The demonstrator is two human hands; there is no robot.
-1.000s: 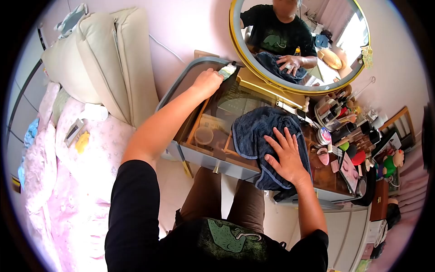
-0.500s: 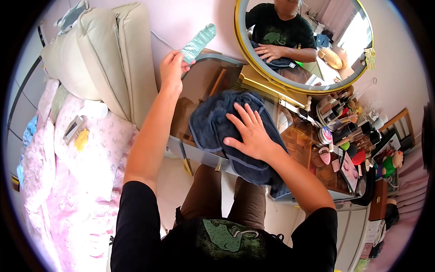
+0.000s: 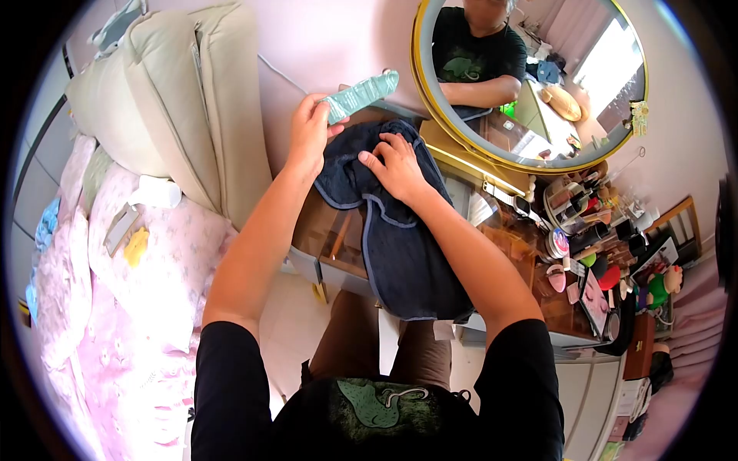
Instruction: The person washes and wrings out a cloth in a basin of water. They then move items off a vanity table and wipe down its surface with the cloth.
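Raised at the back left of the dressing table, my left hand [image 3: 310, 127] is closed around the lower end of a shiny pale green packet [image 3: 361, 94], long and wrinkled; I cannot make out its contents. A dark blue cloth [image 3: 411, 257] with lighter edging lies spread on the glass tabletop [image 3: 327, 227]. On the cloth's upper part, my right hand [image 3: 397, 165] presses down with bent fingers, gripping the bunched fabric. The cloth's lower part reaches the table's front edge.
A round gold-rimmed mirror [image 3: 419, 65] stands at the back. Several cosmetics [image 3: 588, 230] crowd the right side, near a watch [image 3: 523, 206]. To the left are a bed with pink bedding [image 3: 165, 242] and a beige padded headboard [image 3: 223, 115].
My right hand has pushed the cloth's upper part back and left, its fingers now more bent. The packet in my left hand has moved right and tipped closer to level.
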